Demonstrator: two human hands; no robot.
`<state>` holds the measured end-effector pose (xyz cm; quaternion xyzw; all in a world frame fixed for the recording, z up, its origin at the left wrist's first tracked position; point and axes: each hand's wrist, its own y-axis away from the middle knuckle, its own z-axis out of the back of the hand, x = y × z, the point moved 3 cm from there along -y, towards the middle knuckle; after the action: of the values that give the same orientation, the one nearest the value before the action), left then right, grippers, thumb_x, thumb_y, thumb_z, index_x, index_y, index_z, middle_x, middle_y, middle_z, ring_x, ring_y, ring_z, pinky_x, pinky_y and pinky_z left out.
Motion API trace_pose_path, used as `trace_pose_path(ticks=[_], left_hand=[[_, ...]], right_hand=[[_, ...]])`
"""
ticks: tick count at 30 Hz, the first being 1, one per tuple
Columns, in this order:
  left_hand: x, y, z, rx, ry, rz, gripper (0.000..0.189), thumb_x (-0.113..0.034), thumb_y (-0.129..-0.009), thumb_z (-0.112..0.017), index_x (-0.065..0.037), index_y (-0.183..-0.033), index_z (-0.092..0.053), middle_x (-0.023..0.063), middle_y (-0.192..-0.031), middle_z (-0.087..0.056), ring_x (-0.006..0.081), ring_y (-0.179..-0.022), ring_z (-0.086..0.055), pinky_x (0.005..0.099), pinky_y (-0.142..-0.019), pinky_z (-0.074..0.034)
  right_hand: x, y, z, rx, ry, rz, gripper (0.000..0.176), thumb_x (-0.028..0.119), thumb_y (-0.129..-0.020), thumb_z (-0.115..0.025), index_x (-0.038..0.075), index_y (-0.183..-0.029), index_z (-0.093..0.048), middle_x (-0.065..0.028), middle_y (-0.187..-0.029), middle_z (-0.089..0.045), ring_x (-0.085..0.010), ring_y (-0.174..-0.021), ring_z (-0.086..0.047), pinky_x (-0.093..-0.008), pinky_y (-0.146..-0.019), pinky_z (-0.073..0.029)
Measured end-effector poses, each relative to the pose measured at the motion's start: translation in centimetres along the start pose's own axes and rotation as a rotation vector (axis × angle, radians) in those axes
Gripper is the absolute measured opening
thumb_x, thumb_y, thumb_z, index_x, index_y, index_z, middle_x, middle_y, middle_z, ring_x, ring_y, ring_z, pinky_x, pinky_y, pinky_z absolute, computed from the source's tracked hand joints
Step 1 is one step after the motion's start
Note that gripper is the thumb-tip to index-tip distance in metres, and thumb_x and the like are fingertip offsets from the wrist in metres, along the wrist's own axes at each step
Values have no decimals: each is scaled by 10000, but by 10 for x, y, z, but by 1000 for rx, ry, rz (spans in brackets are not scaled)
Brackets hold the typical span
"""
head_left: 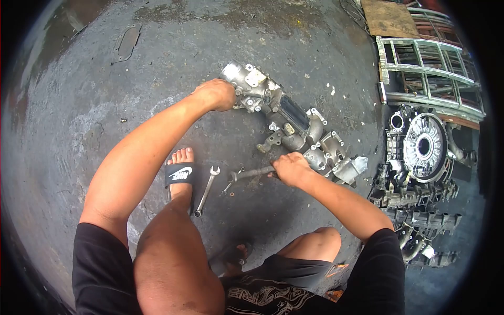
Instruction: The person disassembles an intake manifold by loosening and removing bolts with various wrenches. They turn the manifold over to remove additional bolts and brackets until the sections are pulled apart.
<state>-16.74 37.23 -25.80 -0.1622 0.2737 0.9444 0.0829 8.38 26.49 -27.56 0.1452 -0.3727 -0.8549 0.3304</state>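
Observation:
A long cast-metal engine assembly point(295, 113) with housings, flanges and a dark ribbed section lies slantwise on the floor. My left hand point(216, 94) is closed on the edge of its far-left end, fingertips partly hidden behind the metal. Near its lower right end, my right hand point(292, 169) is wrapped around a grey metal pipe point(253, 173) that points left, its tip just above the floor. Whether the pipe is joined to the assembly is hidden by the hand. A combination wrench point(207, 192) lies beside my sandalled foot, and a smaller wrench point(229, 184) lies partly behind the pipe's tip.
On the right stand a round bell-shaped housing point(424, 147) and several engine castings point(417, 197). Behind them are metal ladder-like frames point(433, 68) and a wooden board point(391, 18). A flat gasket point(127, 42) lies at the upper left of the stained concrete floor point(173, 68).

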Motion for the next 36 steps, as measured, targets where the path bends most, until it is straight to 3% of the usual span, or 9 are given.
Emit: trace_pose_path(ticks=[3, 8, 15, 17, 20, 24, 31, 33, 36], left_hand=[[0, -7, 0, 79, -43, 67, 310, -47, -796, -511, 23, -1040, -688, 226, -1123, -648, 364, -1066, -628, 450, -858, -518], [2, -13, -3, 67, -61, -2, 277, -52, -783, -500, 54, -955, -690, 262, -1052, -649, 371, -1019, -640, 443, -850, -511], [2, -12, 0, 25, -49, -24, 275, -62, -783, -482, 85, -895, -686, 282, -1001, -648, 370, -989, -646, 433, -847, -503], [-1, -6, 4, 51, -24, 33, 273, -43, -780, -504, 59, -951, -690, 259, -1038, -655, 366, -1018, -643, 444, -846, -513], [5, -9, -2, 63, -37, 54, 290, -29, -781, -524, 35, -1009, -693, 235, -1069, -663, 363, -1042, -641, 454, -844, -523], [3, -13, 2, 94, -50, 25, 288, -34, -782, -525, 38, -1006, -692, 240, -1061, -663, 364, -1029, -645, 448, -841, -522], [6, -6, 3, -12, 0, -11, 274, -77, -789, -487, 87, -890, -683, 282, -963, -654, 386, -956, -650, 440, -831, -499], [0, -5, 7, 53, -116, -113, 278, -82, -791, -491, 81, -907, -683, 280, -966, -654, 388, -968, -646, 438, -838, -498], [2, -7, 6, 19, -59, -16, 277, -85, -790, -492, 75, -905, -686, 277, -959, -655, 387, -970, -645, 437, -839, -498]], right_hand=[[1, 3, -2, 95, 180, 186, 214, 200, -913, -527, 145, -1079, -651, -103, -909, -707, -275, -854, -693, -433, -755, -521], [-24, 5, 73, -313, -251, -281, 339, 388, -951, -512, 87, -1096, -571, -169, -876, -683, -357, -850, -666, -474, -748, -503], [2, 0, 15, 43, 139, 134, 233, 253, -903, -541, 152, -1087, -642, -121, -906, -703, -251, -881, -689, -406, -768, -520], [-28, 4, 47, -106, -170, -262, 264, 298, -938, -518, 139, -1122, -620, -128, -901, -703, -278, -876, -686, -439, -763, -519], [-37, 17, 58, -235, -257, -393, 359, 398, -947, -514, 97, -1123, -598, -163, -905, -688, -331, -881, -670, -452, -772, -510], [-20, 22, 8, -86, -48, -54, 226, 307, -922, -554, 142, -1069, -599, -129, -885, -695, -297, -828, -687, -427, -748, -517], [-22, 8, 54, -345, -316, -355, 353, 423, -942, -516, 101, -1061, -598, -172, -865, -685, -354, -840, -666, -475, -725, -504], [-8, 15, 36, -183, -241, -173, 209, 231, -938, -501, 124, -1071, -623, -155, -909, -691, -319, -874, -675, -445, -756, -512], [-1, 7, 14, -103, -114, 64, 220, 165, -908, -497, 136, -1082, -630, -144, -930, -693, -313, -878, -677, -430, -776, -517]])
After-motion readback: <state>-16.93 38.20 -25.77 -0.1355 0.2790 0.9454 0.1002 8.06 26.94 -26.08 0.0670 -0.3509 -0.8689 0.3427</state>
